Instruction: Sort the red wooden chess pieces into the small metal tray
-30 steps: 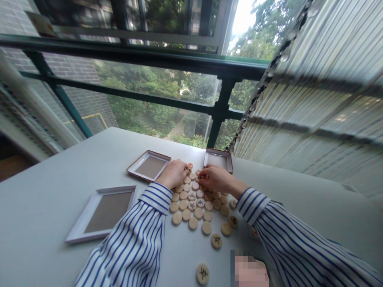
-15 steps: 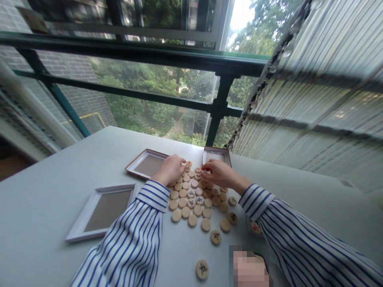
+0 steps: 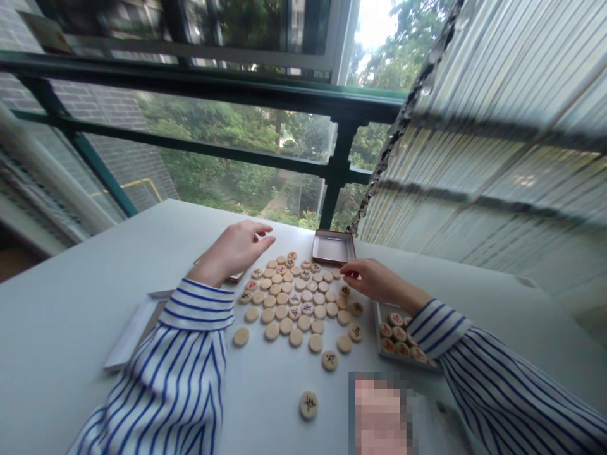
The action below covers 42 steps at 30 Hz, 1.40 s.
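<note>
Round wooden Chinese chess pieces lie in a loose cluster on the white table, many blank side up and several showing black or red characters. My left hand hovers left of the cluster, over a box lid, with its fingers apart and nothing in them. At the right edge of the cluster is my right hand, its fingers loosely bent and slightly apart beside a blank piece. No piece shows in its grasp. One black-marked piece lies apart, nearer me.
An open box stands behind the cluster. Right of it, a tray holds red-marked pieces, partly under my right sleeve. A shallow frame-like lid lies at left. A pixelated patch covers something in front. A green railing borders the table's far side.
My left hand has moved left and up from the pieces, and my right hand has shifted right. More of the cluster and the tray of red-marked pieces now show. The view has shifted slightly.
</note>
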### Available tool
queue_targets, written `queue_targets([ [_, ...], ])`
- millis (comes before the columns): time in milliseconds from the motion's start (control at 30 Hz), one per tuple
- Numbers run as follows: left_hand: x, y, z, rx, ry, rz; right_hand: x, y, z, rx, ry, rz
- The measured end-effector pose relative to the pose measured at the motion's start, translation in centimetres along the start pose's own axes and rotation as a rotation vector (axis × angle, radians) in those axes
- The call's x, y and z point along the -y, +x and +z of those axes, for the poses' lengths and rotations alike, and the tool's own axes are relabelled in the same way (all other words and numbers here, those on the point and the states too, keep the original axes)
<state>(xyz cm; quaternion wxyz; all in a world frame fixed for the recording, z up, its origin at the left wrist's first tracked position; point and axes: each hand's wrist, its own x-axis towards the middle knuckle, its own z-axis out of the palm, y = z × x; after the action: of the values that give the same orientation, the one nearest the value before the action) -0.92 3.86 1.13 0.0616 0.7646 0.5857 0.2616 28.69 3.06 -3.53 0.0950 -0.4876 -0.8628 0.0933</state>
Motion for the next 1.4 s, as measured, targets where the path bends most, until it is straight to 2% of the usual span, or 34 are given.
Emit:
queue_targets([
  [133,-1.8,-1.5,0.7,0.002,-0.052,0.049,-0.6,-0.8,0.1,0.003,-0.062,0.033],
  [333,-4.5,-3.9,4.9,0.003,-0.033,0.177,-0.4,-0.3,0.4,0.027,-0.144,0.058],
  [467,-5.0,-4.8,6.6,0.018,0.007,0.198,0.5,0.6,0.8,0.043,-0.23,0.013],
  [767,-4.7,-4.8,6.7,0.037,0.016,0.178,1.3,1.1,1.0,0.066,-0.312,0.002],
  [1000,-5.2,-2.5,6.9,0.088,0.004,0.167,1.3,1.2,1.4,0.036,-0.319,0.016],
  [1167,-5.4,-1.1,6.9,0.104,-0.016,0.176,0.8,1.0,1.5,-0.019,-0.175,0.023],
  [1400,-5.0,-1.2,7.1,0.106,-0.015,0.183,-0.6,1.1,1.5,-0.049,0.295,0.138],
])
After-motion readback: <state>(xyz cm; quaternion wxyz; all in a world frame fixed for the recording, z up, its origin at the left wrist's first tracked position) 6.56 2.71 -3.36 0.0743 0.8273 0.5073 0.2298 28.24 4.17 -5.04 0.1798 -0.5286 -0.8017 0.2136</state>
